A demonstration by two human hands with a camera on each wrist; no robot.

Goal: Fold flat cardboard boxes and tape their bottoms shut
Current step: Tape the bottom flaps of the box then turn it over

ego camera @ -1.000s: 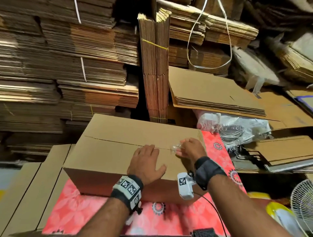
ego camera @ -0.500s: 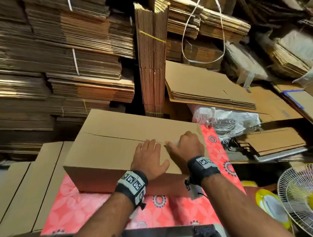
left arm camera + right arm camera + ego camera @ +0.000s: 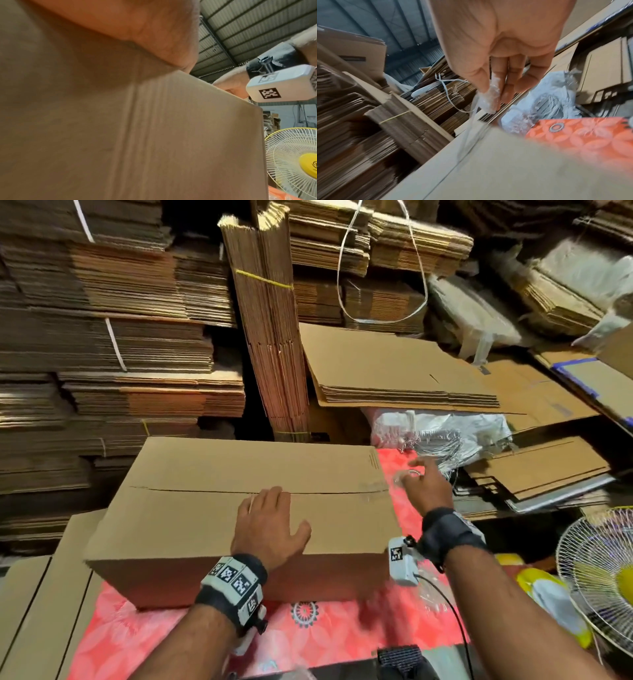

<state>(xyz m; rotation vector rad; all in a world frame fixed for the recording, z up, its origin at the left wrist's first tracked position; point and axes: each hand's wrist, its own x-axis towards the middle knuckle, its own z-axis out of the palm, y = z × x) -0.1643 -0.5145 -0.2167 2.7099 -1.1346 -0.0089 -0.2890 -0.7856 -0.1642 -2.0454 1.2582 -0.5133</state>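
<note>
A folded brown cardboard box [image 3: 205,508] stands on the red floral cloth, its flap seam running left to right across the top. My left hand [image 3: 270,522] lies flat on the top just in front of the seam, fingers straight; the left wrist view shows its palm [image 3: 137,27] pressed on the cardboard [image 3: 154,135]. My right hand [image 3: 424,484] hovers just past the box's right end. In the right wrist view its thumb and fingertips pinch a crumpled bit of clear tape [image 3: 488,98], from which a thin strip trails down to the box [image 3: 505,169] at the seam.
Tall stacks of flat cardboard [image 3: 102,337] wall in the back and left. More flat sheets [image 3: 394,371] and a white plastic sack [image 3: 445,429] lie to the right. A white fan [image 3: 599,577] stands at the lower right. The red cloth [image 3: 342,635] shows in front of the box.
My right hand has left the seam at the box's right end and moved out past the right edge with the tape. The left hand has stayed flat on the box.
</note>
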